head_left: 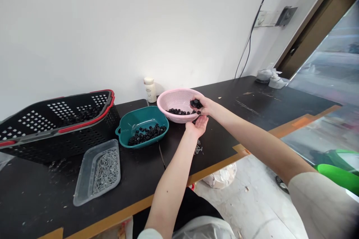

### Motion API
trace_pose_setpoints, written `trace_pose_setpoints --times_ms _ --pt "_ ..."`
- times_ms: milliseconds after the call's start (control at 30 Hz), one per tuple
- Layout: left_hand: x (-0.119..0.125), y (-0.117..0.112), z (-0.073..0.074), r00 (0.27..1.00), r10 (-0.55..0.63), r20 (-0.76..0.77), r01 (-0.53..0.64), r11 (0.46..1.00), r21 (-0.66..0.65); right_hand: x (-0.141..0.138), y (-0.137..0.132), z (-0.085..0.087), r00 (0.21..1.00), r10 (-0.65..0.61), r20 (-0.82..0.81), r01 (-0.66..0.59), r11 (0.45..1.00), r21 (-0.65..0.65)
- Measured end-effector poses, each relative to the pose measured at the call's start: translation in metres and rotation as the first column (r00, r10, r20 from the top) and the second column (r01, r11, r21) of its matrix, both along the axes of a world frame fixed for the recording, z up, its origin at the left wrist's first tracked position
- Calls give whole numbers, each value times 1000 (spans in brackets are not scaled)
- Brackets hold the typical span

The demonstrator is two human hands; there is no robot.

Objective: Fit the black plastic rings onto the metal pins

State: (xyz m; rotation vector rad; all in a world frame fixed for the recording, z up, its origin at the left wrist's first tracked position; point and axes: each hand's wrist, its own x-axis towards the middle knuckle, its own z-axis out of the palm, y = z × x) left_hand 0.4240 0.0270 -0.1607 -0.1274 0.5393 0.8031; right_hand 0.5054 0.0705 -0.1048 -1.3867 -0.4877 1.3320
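Observation:
Over the near right rim of a pink perforated basket (179,99), my right hand (205,106) is closed around a cluster of small black parts (196,104). Just below it, my left hand (197,127) is held palm up with its fingers stretched out, close to the basket's near edge. More small black parts (179,112) lie in the bottom of the basket. On the table under my left hand, a few loose screws (199,147) are partly hidden by my forearm.
Left of the basket stands a teal basin (137,117) with black parts. A clear tray (85,173) of screws and a black shopping basket (114,119) with red trim are farther left. A white bottle (150,90) stands by the wall. Orange tape (209,170) lines the table's front edge.

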Motion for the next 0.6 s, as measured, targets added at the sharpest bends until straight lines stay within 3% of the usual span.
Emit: trace_pose_setpoints --times_ms 200,333,500,600 --pt "-10 12 5 999 -19 38 18 999 36 -7 -17 -5 997 -34 75 30 998 53" --pt "-12 11 5 999 -51 -12 52 997 48 -13 -42 -17 980 -95 175 63 981 181" --pt "-4 -5 -4 987 -68 -146 81 993 84 -24 -74 -51 883 -364 297 244 896 372" --pt "5 -23 -15 967 -51 -248 85 988 126 -29 -86 -76 800 -494 341 345 843 413"
